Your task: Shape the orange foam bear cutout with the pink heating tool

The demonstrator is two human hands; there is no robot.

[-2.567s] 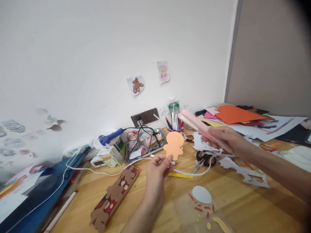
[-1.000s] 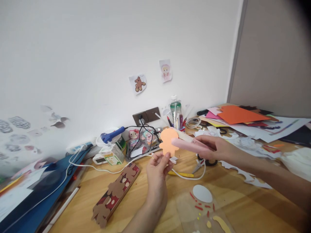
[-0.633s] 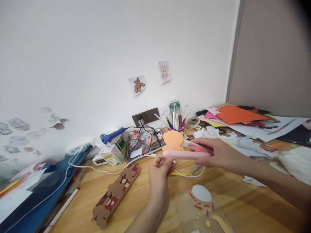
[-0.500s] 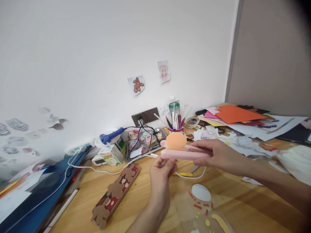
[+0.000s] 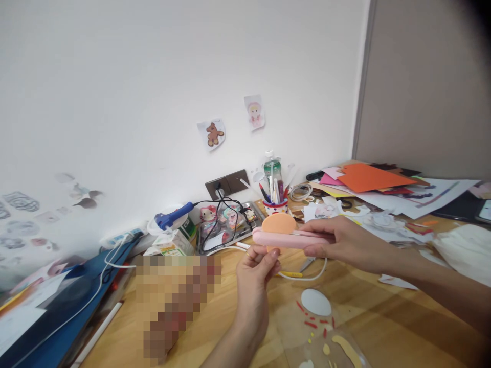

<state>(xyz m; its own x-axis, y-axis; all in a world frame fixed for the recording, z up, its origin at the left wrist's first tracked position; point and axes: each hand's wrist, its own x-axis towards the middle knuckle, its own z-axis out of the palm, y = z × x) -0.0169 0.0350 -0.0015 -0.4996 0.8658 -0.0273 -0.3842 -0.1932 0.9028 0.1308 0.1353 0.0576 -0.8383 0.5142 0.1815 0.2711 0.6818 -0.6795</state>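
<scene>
My right hand grips a slim pink mini hair straightener from the right, thumb below and fingers above. Its jaws are pressed together on a rounded light-orange foam piece, whose upper part sticks up above them. Just under the jaws, my left hand pinches the lower edge of that same piece between thumb and fingers. Below on the table lies a clear sheet bearing a white oval and small red and yellow cut pieces.
A blue hot glue gun rests on boxes at the back left. Behind my hands stand a metal tray and a pen cup. Coloured sheets and paper scraps lie to the right. A yellow-handled tool lies under my hands.
The straightener's jaws, apart before, have come together on the orange foam piece. That piece sits lower between them, and its bottom edge now shows beneath. Both hands keep their grip.
</scene>
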